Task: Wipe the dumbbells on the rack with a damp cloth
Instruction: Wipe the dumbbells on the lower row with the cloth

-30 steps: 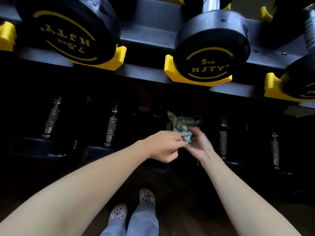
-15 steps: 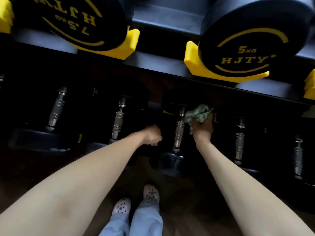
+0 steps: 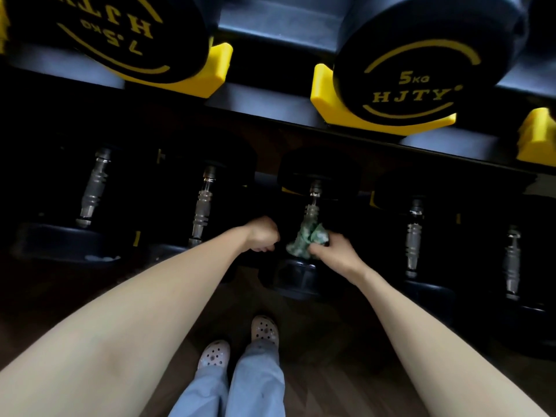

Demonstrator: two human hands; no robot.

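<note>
Head view: right hand (image 3: 337, 251) grips the cloth (image 3: 307, 240) round the lower-row dumbbell (image 3: 313, 206) handle, twelve o'clock from the shoes (image 3: 237, 344); left hand (image 3: 261, 236) fisted, empty. Handle-wiping step; next, likely the black ends.

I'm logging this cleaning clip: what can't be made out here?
Head view:
- Left hand: fingers curl beneath it, so whether they hold anything is hidden.
- Handle: lower part covered by the cloth and right hand.
- Lower dumbbells: weight marks lost in shadow.
- 7.5 kg dumbbell: cut off by the top edge.
</note>
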